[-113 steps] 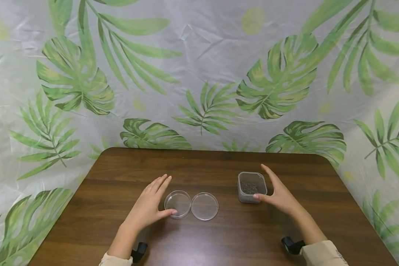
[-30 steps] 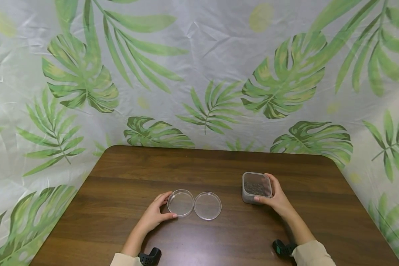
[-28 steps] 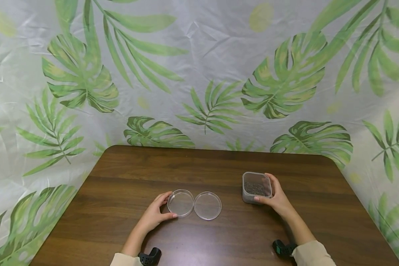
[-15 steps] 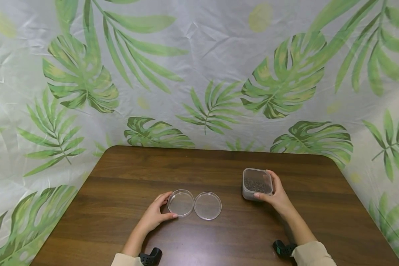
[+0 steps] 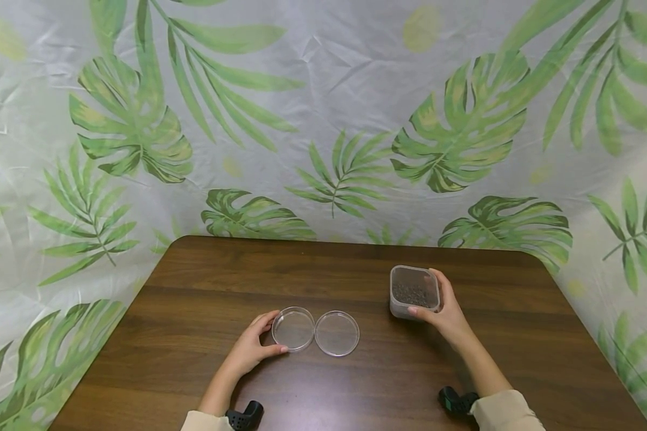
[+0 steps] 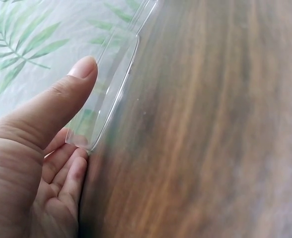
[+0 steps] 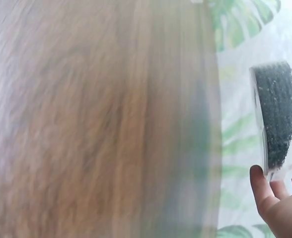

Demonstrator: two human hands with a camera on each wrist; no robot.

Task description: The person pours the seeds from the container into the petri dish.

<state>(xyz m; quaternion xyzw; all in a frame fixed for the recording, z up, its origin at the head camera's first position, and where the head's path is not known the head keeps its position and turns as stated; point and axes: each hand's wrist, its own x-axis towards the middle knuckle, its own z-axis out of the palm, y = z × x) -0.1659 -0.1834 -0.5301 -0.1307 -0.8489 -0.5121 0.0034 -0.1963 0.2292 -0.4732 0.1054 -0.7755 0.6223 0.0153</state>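
Observation:
A clear petri dish half (image 5: 296,330) lies on the table, and my left hand (image 5: 248,346) holds its left side between thumb and fingers. The left wrist view shows the thumb beside the clear dish wall (image 6: 113,89), with the fingers curled at its lower edge. Touching it on the right is a second clear petri dish half (image 5: 336,333). My right hand (image 5: 446,316) grips a small square plastic tub (image 5: 414,276), thumb at the front and fingers behind. Dark granules (image 7: 277,114) fill part of the tub, which is raised off the table.
All of this is over a brown wood-grain table (image 5: 313,272) with rounded far corners. Behind it hangs a pale cloth (image 5: 334,96) printed with green leaves. Black wrist cameras (image 5: 245,415) are strapped below both hands.
Both hands have come to grip the dish and the tub since the oldest frame. Over the last second the tub has risen off the table and shifted slightly left; the left hand stays put.

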